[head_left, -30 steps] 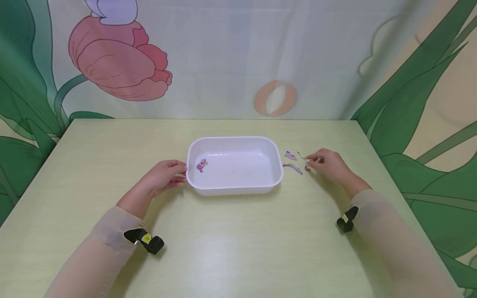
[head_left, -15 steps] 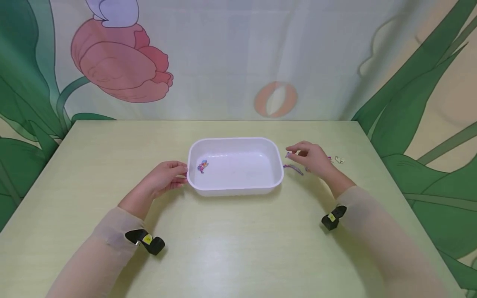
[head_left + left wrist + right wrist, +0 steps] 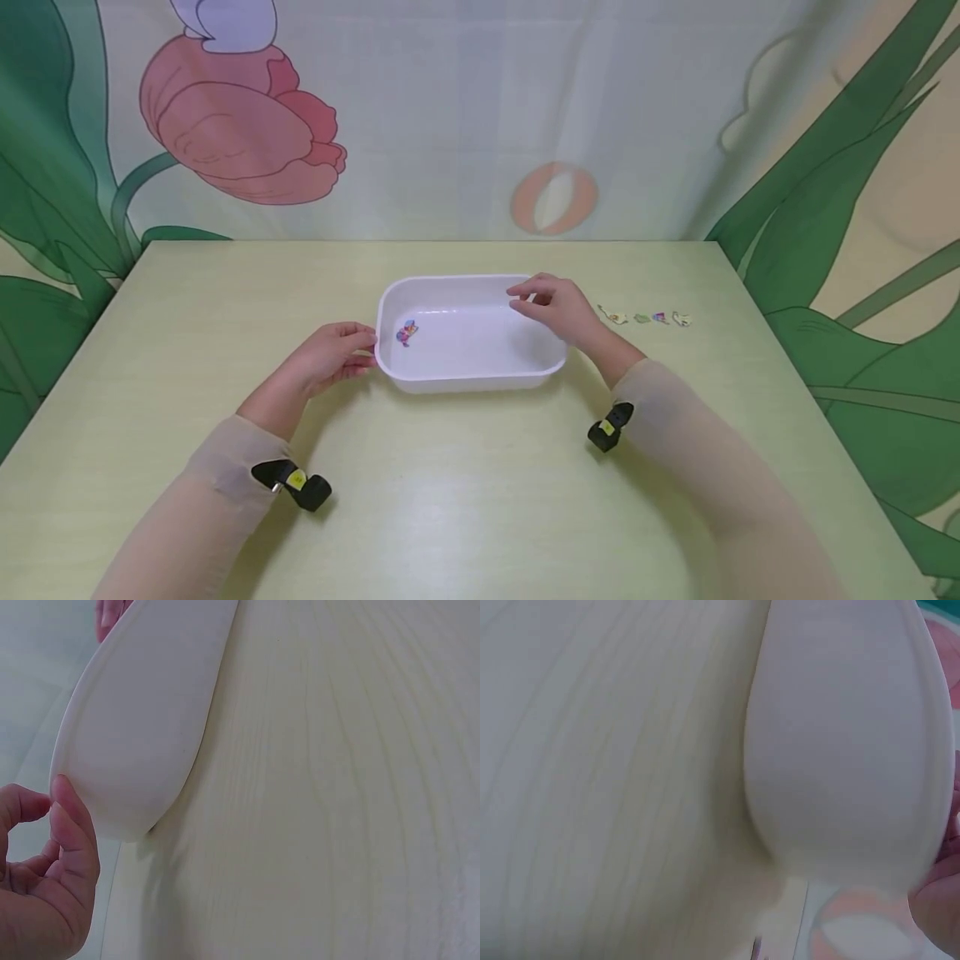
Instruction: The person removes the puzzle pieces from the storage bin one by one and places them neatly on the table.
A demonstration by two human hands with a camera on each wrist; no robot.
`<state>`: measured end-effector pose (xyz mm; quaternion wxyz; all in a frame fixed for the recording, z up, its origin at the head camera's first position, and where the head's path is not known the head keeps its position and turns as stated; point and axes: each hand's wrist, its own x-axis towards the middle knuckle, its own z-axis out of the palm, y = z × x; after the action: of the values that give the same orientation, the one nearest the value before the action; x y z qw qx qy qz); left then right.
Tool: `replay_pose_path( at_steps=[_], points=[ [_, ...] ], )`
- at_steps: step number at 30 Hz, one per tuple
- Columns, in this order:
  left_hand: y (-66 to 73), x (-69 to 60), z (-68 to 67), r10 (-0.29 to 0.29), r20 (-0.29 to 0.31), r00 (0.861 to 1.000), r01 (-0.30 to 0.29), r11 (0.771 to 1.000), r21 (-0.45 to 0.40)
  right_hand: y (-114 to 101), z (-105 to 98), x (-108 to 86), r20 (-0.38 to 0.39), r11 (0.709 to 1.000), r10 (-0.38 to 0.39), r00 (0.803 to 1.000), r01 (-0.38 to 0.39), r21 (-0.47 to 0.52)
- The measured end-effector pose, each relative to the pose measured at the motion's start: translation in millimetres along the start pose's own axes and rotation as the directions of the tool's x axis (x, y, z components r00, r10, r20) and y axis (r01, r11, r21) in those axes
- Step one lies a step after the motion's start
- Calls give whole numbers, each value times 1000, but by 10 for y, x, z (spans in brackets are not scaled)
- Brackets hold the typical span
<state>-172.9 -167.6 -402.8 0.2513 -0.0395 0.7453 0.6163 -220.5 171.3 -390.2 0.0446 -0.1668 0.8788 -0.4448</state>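
A white plastic tray (image 3: 468, 386) with rounded corners stands on the table. My left hand (image 3: 336, 350) is at its left end; in the left wrist view the thumb and a finger (image 3: 73, 825) pinch the rim. Over the right end of the tray is my right hand (image 3: 551, 307), with a gap between thumb and forefinger. No piece shows at its fingertips, and in the right wrist view the tray wall hides them. One small colourful cutout (image 3: 407, 333) lies inside the tray at the left. The hand and wrist cover the spot where purple pieces lay.
Right of the tray, several small flat pieces lie roughly in a row: a pale yellow one (image 3: 613, 315), a green one (image 3: 642, 317), a purple one (image 3: 660, 317) and a whitish one (image 3: 681, 319). A patterned curtain (image 3: 450, 125) hangs behind the table (image 3: 450, 500).
My right hand has left the yellow piece, passed over the purple pieces and moved left over the tray. My left hand has stayed at the tray's rim.
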Motion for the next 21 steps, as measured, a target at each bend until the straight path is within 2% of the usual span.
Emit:
replay_pose_path(
  at_steps=[12, 21],
  points=[
    [0, 29, 7, -5, 8, 1000, 5, 1000, -11, -292, 643, 294, 75, 997, -76, 994, 73, 41],
    [11, 21, 5, -14, -7, 1000, 14, 1000, -2, -400, 784, 405, 92, 996, -78, 993, 74, 47]
  ],
)
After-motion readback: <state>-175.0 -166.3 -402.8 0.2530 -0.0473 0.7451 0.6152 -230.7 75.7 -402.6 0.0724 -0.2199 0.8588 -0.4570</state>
